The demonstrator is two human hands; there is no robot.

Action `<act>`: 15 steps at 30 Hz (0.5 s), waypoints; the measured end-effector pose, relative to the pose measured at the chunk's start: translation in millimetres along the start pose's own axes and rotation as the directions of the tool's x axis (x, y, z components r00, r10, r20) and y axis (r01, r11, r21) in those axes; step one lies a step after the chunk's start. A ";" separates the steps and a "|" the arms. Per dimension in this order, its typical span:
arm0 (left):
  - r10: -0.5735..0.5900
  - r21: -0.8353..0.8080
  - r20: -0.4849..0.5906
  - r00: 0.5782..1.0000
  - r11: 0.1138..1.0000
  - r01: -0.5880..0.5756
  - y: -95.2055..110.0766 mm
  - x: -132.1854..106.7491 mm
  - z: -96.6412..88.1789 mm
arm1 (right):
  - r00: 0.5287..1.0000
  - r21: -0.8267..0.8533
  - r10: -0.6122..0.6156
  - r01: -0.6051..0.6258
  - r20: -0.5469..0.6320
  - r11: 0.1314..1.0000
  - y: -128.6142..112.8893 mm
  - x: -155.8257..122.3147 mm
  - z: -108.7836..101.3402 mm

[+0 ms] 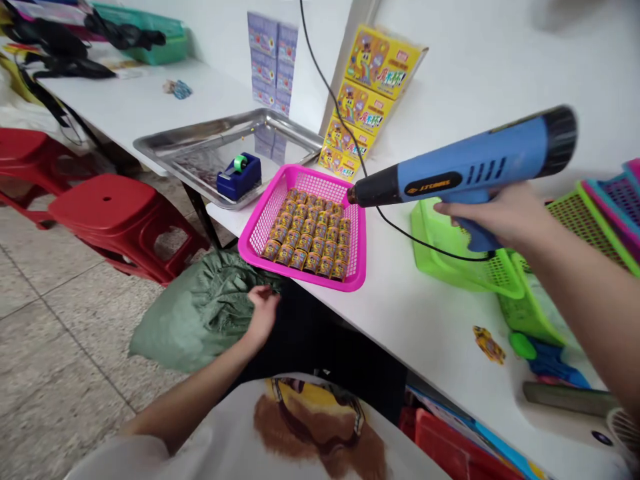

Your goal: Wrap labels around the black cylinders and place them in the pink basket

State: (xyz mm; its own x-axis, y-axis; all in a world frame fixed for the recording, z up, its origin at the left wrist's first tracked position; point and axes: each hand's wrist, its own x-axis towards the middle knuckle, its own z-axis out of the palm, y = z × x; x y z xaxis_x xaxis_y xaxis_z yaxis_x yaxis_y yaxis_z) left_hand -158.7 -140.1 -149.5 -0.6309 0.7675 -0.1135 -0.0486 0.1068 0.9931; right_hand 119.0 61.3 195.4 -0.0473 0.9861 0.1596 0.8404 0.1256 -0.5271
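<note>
A blue heat gun [465,163] with a black nozzle is held level by its grip in my right hand [507,213], the nozzle pointing left over the rim of a pink plastic basket [353,283]. Rows of small yellow-wrapped cups [307,230] stand close together in that basket, near the table edge. Below the basket, off the table, my left hand [264,312] hovers near my lap beside a green sack [195,313]. Its fingers are loosely bent and somewhat apart, and I see nothing in them.
A metal tray [175,157] holding a blue tape dispenser [240,177] lies behind the basket. Yellow boxes [367,87] are stacked against the wall. The gun's black cord [320,70] loops across. Green baskets [425,247] stand right; red stools [120,207] stand left.
</note>
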 end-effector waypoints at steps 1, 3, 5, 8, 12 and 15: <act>0.021 0.090 0.066 0.998 0.996 -0.027 -13.1 -14.7 5.6 | 1.000 -0.039 -0.019 0.018 -0.020 0.999 -7.1 -4.4 -6.8; 0.078 0.249 0.236 0.969 0.959 -0.138 -29.4 -41.5 12.2 | 0.995 -0.155 -0.098 0.096 -0.006 0.983 -16.3 -11.1 -19.7; 0.125 0.347 0.418 0.900 0.894 -0.285 -34.6 -59.2 13.8 | 0.979 -0.273 -0.200 0.201 0.035 0.941 -19.1 -14.8 -30.3; 0.141 0.431 0.594 0.792 0.776 -0.461 -33.1 -65.9 12.9 | 0.937 -0.354 -0.316 0.349 0.149 0.868 -15.6 -16.8 -38.6; 0.122 0.512 0.681 0.722 0.626 -0.588 -31.1 -60.5 12.8 | 0.848 -0.292 -0.453 0.523 0.275 0.801 -10.7 -19.7 -37.8; 0.115 0.542 0.709 0.696 0.542 -0.642 -30.4 -60.3 13.2 | 0.817 -0.243 -0.476 0.559 0.326 0.793 -11.9 -21.6 -35.3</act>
State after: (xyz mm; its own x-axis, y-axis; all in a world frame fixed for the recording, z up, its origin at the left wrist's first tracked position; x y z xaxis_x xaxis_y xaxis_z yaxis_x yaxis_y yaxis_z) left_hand -108.9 -181.3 -173.1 0.1042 0.9944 0.0144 0.7984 -0.0923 0.5949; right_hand 129.1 34.7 227.7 -0.6147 0.7812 0.1091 0.7710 0.6243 -0.1257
